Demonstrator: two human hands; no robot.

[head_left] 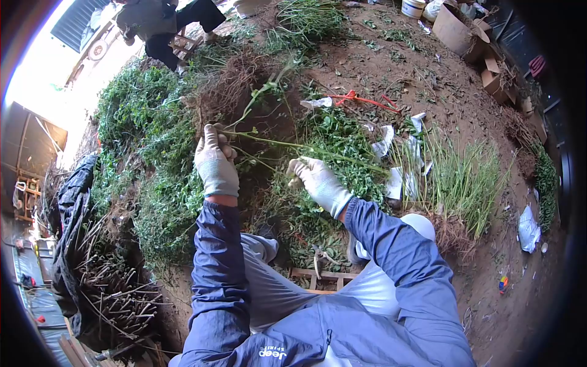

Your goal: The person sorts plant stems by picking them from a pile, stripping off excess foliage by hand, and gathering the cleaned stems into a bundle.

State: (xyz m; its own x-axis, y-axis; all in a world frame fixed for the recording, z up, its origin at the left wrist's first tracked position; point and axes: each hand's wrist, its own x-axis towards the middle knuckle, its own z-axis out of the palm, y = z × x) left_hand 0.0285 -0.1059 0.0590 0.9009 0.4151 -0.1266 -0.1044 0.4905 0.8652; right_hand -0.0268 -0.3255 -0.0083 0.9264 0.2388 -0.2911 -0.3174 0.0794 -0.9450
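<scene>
My left hand, in a pale knitted work glove, is closed around the base of a green plant stem. Thin side shoots fan out from that grip, one leafy shoot rising up and right, the long one reaching right. Just below the long stem is my right hand, gloved too, with its fingers curled together; whatever they may pinch is hidden. Beneath the hands lies a heap of cut leafy greens. Beyond my left hand is a tangle of brown roots.
A large pile of green plants spreads to the left, above a stack of cut sticks. Rooted stems lie in a bundle at right, beside white scraps and a red strap. Another person sits at upper left.
</scene>
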